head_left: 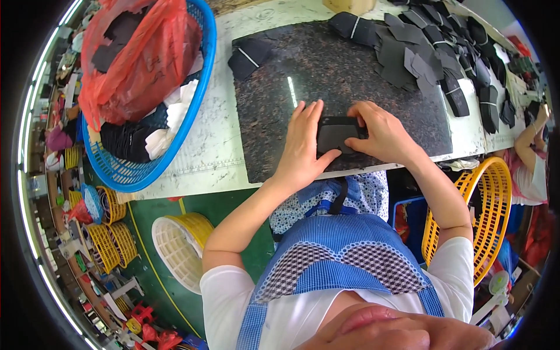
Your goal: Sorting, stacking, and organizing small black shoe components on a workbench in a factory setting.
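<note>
A small stack of dark, flat, rounded-corner pieces (339,136) lies on the speckled stone slab (274,99) in front of me. My left hand (306,137) is against the stack's left side, fingers stretched out and thumb along the near edge. With fingers bent over the far right corner and thumb on the near right part, my right hand (379,133) grips the stack. Further off on the slab, a banded black bundle (249,57) rests at the far left. Loose black cut pieces (402,55) are heaped at the far right.
On the left, a blue basket (205,70) holds a red plastic bag (137,64) and white and dark cloths. More banded black bundles (489,108) lie at right. Yellow baskets (501,192) stand below the white table (181,169). Another person's arm (528,140) shows far right.
</note>
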Demonstrator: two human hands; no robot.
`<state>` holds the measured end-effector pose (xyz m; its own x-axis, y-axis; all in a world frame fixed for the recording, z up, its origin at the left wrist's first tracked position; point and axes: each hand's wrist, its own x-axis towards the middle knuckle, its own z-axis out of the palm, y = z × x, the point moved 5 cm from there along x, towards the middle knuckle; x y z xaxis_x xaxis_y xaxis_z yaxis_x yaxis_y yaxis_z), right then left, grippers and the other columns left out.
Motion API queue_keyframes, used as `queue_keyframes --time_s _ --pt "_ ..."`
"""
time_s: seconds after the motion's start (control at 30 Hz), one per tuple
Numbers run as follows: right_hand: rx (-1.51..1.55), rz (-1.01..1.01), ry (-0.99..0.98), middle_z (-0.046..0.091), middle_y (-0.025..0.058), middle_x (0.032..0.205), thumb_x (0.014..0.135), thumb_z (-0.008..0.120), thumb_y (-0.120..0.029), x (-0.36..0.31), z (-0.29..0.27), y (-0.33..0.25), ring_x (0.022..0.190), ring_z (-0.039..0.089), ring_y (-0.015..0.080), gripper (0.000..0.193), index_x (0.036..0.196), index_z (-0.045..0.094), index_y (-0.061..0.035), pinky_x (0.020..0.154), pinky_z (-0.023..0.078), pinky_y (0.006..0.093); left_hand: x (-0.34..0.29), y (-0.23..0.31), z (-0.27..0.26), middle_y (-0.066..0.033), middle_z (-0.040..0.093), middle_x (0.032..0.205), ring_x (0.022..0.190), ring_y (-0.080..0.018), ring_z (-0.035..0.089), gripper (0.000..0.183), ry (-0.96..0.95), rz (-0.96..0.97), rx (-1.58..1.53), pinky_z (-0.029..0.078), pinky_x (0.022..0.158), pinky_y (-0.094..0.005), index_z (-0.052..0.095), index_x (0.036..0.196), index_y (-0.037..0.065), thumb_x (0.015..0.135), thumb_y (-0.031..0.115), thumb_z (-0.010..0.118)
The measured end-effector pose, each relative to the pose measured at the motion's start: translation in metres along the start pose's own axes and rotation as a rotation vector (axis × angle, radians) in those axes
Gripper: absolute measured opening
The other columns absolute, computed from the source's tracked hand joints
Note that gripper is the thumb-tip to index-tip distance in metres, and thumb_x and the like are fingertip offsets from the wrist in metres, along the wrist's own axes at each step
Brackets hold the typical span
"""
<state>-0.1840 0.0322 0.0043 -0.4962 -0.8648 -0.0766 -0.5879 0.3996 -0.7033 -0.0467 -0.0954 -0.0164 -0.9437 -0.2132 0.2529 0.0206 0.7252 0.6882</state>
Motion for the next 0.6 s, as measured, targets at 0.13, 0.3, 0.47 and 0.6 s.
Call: queue_keyframes --time_s 0.13,0.3,0.47,0.6 --pt "0.014 -0.073 -0.119 0.056 0.0108 0.09 0.072 0.08 -0.012 0.004 -0.001 -0.007 0.084 0.061 0.0255 0.039 0.103 0.06 0.0003 0.074 0.049 0.0351 0.003 -0.001 -0.004 -0.0235 0.035 0.153 0.145 -0.0381 0.033 0.1 -0.06 -0.021 -0.15 0.031 0.118 -0.0481 0.019 0.158 0.006 0.08 0.012 0.081" --pt "0.641 -0.034 0.017 0.063 0.0135 0.099 0.083 0.078 -0.015 0.013 -0.003 -0.031 0.087 0.064 0.0265 0.029 0.101 0.061 -0.0012 0.074 0.049 0.031 0.007 -0.009 -0.015 -0.0144 0.056 0.138 0.124 -0.0193 0.057 0.065 -0.044 -0.313 -0.998 0.045 0.106 -0.0324 0.034 0.151 0.003 0.096 0.012 0.068" --pt "0.173 -0.17 0.227 0.052 0.0177 0.065 0.103 0.056 -0.027 0.056 0.014 -0.052 0.058 0.055 0.0248 0.03 0.093 0.056 0.0011 0.055 0.044 0.0389 0.009 -0.02 -0.024 -0.005 0.058 0.117 0.108 -0.0103 0.056 0.035 0.211 -0.373 -1.063 0.046 0.094 -0.0262 0.046 0.13 0.0 0.101 0.013 0.063" --pt "0.321 -0.297 0.094 0.059 0.0235 0.068 0.105 0.052 -0.028 0.085 0.03 -0.072 0.061 0.061 0.0416 0.033 0.089 0.058 0.0002 0.056 0.047 0.0432 -0.005 -0.037 -0.044 -0.0058 0.055 0.123 0.115 -0.0107 0.052 0.038 0.275 -0.441 -1.176 0.043 0.1 -0.0298 0.042 0.132 0.002 0.101 0.015 0.061"
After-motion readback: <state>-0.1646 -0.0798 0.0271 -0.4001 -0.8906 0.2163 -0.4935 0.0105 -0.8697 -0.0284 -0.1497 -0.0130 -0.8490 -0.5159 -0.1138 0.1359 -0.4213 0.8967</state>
